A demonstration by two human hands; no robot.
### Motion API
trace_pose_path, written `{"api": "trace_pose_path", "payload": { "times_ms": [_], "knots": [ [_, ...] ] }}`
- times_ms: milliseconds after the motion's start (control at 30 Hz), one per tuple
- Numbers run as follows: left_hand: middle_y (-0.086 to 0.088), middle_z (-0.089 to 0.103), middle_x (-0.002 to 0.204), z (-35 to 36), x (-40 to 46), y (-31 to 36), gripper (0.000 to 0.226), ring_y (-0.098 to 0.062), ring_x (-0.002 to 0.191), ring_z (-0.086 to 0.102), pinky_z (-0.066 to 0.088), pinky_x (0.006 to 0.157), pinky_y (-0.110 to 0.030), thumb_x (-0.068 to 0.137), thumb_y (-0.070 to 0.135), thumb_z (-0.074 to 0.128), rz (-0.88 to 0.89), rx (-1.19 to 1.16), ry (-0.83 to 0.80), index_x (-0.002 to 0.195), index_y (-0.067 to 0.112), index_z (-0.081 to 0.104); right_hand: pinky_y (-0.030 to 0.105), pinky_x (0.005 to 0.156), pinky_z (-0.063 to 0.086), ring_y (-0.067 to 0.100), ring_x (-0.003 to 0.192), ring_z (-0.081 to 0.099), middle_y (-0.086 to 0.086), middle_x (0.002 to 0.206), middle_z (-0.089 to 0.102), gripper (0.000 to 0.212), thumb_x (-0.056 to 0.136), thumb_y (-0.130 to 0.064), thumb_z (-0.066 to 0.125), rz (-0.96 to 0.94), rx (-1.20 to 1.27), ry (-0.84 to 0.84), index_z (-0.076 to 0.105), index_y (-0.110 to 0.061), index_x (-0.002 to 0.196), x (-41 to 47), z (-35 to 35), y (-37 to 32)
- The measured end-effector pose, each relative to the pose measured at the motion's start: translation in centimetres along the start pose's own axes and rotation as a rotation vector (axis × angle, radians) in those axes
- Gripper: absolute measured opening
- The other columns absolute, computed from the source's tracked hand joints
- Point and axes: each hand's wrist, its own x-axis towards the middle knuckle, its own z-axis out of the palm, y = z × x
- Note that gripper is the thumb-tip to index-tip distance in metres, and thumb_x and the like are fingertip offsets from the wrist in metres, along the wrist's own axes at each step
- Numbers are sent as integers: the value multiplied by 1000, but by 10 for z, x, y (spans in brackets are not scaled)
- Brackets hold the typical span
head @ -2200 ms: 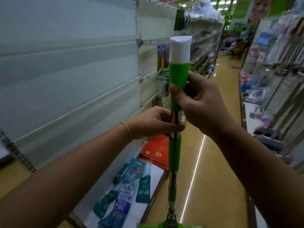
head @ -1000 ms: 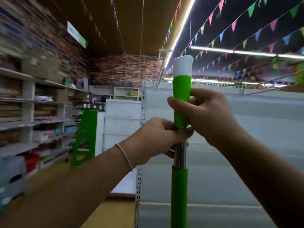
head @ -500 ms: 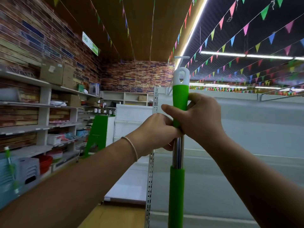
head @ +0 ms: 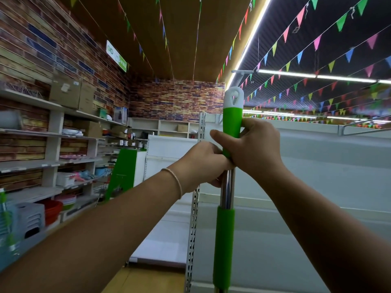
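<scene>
Standing by bare white shelving [head: 317, 176], I grip the mop handle [head: 231, 127] upright with my right hand [head: 254, 153] above my left hand [head: 203, 161], the aisle open leftward.

Green-sleeved steel mop handle [head: 224, 233] stands upright, white hanging cap on top.

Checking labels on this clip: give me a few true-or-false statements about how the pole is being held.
1. The left hand grips the pole just below the right hand. True.
2. The pole is held level. False: it stands upright, held in both hands.
3. The pole's top cap is red. False: the cap is white.
4. A thin bracelet circles the left wrist. True.
</scene>
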Motion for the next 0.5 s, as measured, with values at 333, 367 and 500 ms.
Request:
{"api": "trace_pose_path", "payload": {
  "times_ms": [333,367,500],
  "knots": [
    [-17,57,75,18,44,-42,17,-29,69,59,62,74,-42,90,6,55,-81,-33,75,87,-9,63,28,50,36,20,61,55,5,65,61,44,80,-58,67,121,-47,-121,66,-14,74,15,53,47],
    [-17,57,74,18,50,-47,16,-29,68,59,62,75,-43,90,7,56,-89,-30,94,83,-6,63,29,51,40,21,62,58,6,67,63,43,81,-57,67,138,-52,-138,67,-14,75,19,59,50],
    [-13,54,62,27,72,-67,30,-28,60,54,60,77,-50,89,21,56,-96,45,198,64,5,57,41,68,57,24,71,65,7,76,68,38,80,-50,69,234,-38,-182,70,-12,84,34,84,68]
  ]
}}
